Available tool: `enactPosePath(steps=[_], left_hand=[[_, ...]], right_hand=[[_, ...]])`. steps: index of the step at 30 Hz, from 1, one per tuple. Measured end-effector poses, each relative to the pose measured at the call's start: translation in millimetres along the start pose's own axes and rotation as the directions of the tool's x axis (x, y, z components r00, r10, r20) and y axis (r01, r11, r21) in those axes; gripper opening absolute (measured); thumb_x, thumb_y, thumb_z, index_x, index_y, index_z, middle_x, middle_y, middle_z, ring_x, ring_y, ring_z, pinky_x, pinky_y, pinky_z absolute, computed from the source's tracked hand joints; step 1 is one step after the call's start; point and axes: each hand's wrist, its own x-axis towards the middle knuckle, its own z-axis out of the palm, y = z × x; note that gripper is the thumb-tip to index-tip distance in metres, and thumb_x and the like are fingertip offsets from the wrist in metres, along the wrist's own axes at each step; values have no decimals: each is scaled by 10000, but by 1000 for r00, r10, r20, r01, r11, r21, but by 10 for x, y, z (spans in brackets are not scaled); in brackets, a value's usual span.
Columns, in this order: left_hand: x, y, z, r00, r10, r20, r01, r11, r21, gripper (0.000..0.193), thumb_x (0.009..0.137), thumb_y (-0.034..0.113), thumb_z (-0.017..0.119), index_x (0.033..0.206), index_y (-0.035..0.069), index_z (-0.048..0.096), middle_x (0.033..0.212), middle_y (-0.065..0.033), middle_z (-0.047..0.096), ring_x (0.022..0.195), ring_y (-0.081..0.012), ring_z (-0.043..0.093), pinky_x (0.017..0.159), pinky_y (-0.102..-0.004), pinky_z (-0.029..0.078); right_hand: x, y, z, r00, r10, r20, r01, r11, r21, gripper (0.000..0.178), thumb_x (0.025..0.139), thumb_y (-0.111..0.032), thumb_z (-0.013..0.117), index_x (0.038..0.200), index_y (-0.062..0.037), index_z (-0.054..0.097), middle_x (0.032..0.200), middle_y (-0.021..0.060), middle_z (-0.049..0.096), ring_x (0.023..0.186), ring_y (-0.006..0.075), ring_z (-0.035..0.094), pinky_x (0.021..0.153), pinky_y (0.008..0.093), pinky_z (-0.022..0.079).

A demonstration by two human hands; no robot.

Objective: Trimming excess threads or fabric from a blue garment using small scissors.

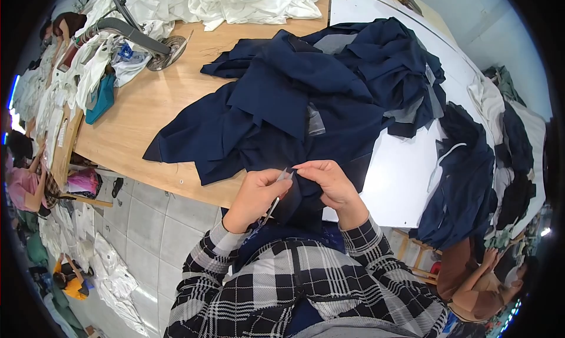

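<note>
Navy cloth is heaped across the table, and one piece hangs over the near edge toward my lap. At this edge my left hand is closed on the navy cloth and on a slim metal tool that looks like small scissors or snips. The palm hides most of the tool. A small greyish pointed bit shows at the left fingertips. Close beside it, my right hand pinches the tip of the same navy cloth between thumb and forefinger.
White cloth is piled at the far edge. A dark metal stand with a round base stands at the left, near a teal piece. More navy cloth hangs at the right, where a person works. Other people are at the left.
</note>
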Motion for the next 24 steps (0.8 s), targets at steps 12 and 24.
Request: enactPosePath(steps=[12, 24], left_hand=[[20, -19, 31, 999, 34, -23, -35, 999, -23, 94, 839, 67, 606, 833, -18, 645, 681, 24, 581, 619, -26, 489, 570, -176, 375], [33, -16, 47, 999, 43, -20, -43, 999, -7, 110, 844, 80, 603, 809, -17, 641, 676, 27, 579, 624, -28, 489, 575, -181, 377]], right_hand=[[44, 69, -58, 1000, -15, 16, 14, 997, 71, 152, 849, -45, 587, 956, 31, 662, 859, 90, 676, 654, 86, 629, 490, 153, 446], [61, 100, -104, 999, -6, 35, 2, 994, 107, 149, 848, -33, 580, 954, 40, 655, 853, 98, 675, 703, 118, 650, 571, 177, 503]])
